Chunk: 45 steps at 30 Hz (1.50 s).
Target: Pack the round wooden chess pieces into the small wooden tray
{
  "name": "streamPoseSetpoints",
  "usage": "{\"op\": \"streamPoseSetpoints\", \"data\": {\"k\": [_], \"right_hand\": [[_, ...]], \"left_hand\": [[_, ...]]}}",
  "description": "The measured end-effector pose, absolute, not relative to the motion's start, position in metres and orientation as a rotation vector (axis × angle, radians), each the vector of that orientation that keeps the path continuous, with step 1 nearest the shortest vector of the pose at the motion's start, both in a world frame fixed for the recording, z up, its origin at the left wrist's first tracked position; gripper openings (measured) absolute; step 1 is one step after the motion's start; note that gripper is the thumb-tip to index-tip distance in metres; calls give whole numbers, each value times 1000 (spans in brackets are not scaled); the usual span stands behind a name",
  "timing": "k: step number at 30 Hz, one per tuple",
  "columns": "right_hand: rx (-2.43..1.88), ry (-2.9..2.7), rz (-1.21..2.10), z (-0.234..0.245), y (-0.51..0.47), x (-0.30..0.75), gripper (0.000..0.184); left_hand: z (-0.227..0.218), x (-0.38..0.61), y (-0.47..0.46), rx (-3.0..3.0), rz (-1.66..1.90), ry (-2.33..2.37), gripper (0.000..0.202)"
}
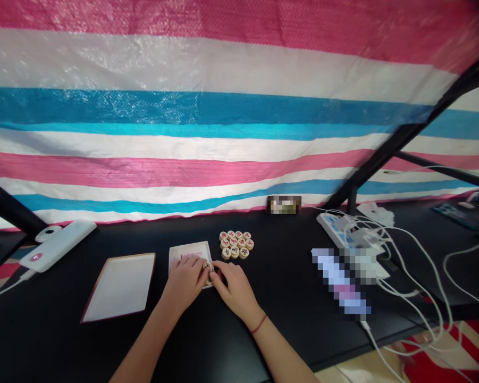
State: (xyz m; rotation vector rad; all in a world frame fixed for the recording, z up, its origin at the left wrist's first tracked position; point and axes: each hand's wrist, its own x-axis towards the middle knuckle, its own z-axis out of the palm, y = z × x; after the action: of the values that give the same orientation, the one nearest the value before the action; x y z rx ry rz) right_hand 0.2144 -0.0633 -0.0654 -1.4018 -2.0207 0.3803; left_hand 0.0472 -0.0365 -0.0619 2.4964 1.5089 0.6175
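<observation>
The left hand point(185, 276) lies over a small white box point(191, 248), and the right hand point(233, 285) is at the box's right side. Round pieces point(207, 264) with black marks sit between their fingertips, at the box's near right corner. Each grip is narrow, but I cannot tell if either one is really pinching a piece. A thin red string point(259, 323) goes around the right wrist. Just right of the box, eleven more round pieces point(234, 243) stand close together in three rows on the black tabletop point(287, 319). Left of the box is a shallow tray point(122, 284), white inside. Far right of the box are a white power strip point(330, 227) and many white cords point(412, 239). Behind the box hangs a striped sheet point(183, 170).
</observation>
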Motion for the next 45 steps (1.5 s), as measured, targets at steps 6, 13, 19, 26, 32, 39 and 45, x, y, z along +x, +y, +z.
{"op": "streamPoseSetpoints", "data": {"k": [6,13,19,26,32,39,45], "right_hand": [[-1372,-1976,400,-67,-64,214,21],[-1210,-1866,296,-67,-64,212,27],[-1136,-1818,257,-66,-66,215,25],[-1155,-1742,235,-66,-64,215,24],[-1405,-1441,78,-69,-56,249,23],[-1810,-1248,43,-87,-49,300,27],[-1758,-1444,108,-92,-48,293,23]], "left_hand": [[-60,47,-35,2421,675,1495,15],[-53,52,-37,2272,932,1410,16],[-48,59,-45,2064,970,1304,14],[-47,56,-44,2116,945,1264,19],[-51,50,-39,2268,868,1378,23],[-61,45,-36,2430,717,1409,23],[-60,45,-37,2444,670,1392,21]]}}
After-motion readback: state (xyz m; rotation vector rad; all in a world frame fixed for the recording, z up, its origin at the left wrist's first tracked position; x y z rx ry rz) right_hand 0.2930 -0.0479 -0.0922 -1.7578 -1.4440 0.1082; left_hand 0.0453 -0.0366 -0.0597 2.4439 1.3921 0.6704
